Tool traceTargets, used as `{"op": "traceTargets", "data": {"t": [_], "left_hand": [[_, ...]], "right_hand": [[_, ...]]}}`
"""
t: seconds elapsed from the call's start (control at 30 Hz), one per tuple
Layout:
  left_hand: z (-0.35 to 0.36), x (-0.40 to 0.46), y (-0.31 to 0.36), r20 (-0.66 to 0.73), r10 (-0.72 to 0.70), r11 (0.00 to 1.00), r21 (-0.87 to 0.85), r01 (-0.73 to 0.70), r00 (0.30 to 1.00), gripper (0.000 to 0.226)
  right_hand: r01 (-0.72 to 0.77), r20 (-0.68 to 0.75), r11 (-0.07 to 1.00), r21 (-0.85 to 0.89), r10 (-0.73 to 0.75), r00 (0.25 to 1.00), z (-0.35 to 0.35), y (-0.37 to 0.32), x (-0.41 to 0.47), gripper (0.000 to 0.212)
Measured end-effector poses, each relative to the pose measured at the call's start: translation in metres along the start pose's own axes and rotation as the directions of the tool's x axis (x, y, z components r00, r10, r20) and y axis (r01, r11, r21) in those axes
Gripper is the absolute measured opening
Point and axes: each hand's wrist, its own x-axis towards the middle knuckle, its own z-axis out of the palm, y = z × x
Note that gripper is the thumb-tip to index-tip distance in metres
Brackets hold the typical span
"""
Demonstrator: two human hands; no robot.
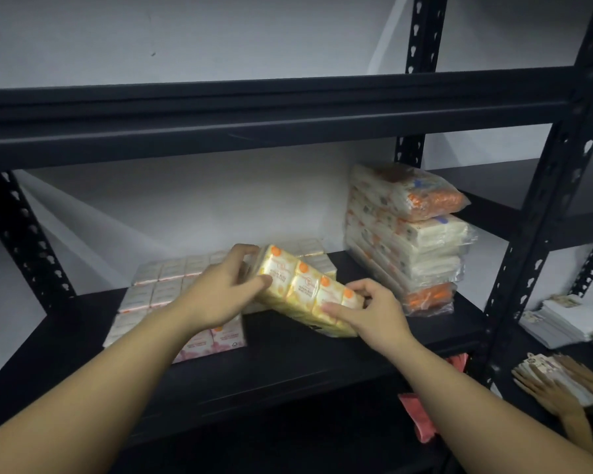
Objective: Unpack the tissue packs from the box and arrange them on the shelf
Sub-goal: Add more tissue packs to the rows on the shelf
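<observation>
Yellow, glossy film wraps the tissue pack point(305, 289) that both hands hold over the black metal shelf point(288, 367). It is a long block of small rectangular packets, each with an orange dot, tilted so that its left end sits higher and its lower right edge lies near the shelf board. The left hand point(226, 289) grips the raised end, thumb across the front and fingers curled over the top. The right hand point(370, 313) pinches the low end, thumb on the front face and fingers bent behind.

Just behind and left, pink-and-white flat packs point(172, 295) lie in a tidy grid on the board. To the right stands a tall stack of soft bundles point(408, 237) in crinkled clear plastic with orange ends, sagging slightly. The frame's uprights point(541, 213) are matte black steel punched with keyhole slots.
</observation>
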Motion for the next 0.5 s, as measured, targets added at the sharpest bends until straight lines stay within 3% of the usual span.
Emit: {"op": "traceTargets", "data": {"t": [0.13, 0.3, 0.4, 0.5], "left_hand": [[0.021, -0.001, -0.016, 0.101, 0.069, 0.981, 0.175, -0.086, 0.992, 0.068], [0.050, -0.005, -0.025, 0.148, 0.128, 0.813, 0.550, -0.189, 0.981, 0.054], [0.062, -0.008, -0.025, 0.151, 0.163, 0.762, 0.609, -0.222, 0.975, 0.050], [0.061, -0.009, -0.025, 0.102, 0.171, 0.787, 0.584, -0.199, 0.980, 0.051]], "right_hand": [[0.099, -0.045, 0.979, -0.180, -0.109, 0.993, -0.015, 0.006, 0.006, 0.066], [0.144, -0.052, 0.931, -0.336, -0.172, 0.984, -0.015, 0.022, 0.006, 0.059], [0.176, -0.027, 0.910, -0.377, -0.201, 0.979, -0.011, 0.029, 0.006, 0.055], [0.203, -0.032, 0.909, -0.365, -0.230, 0.973, -0.011, 0.029, 0.007, 0.055]]}}
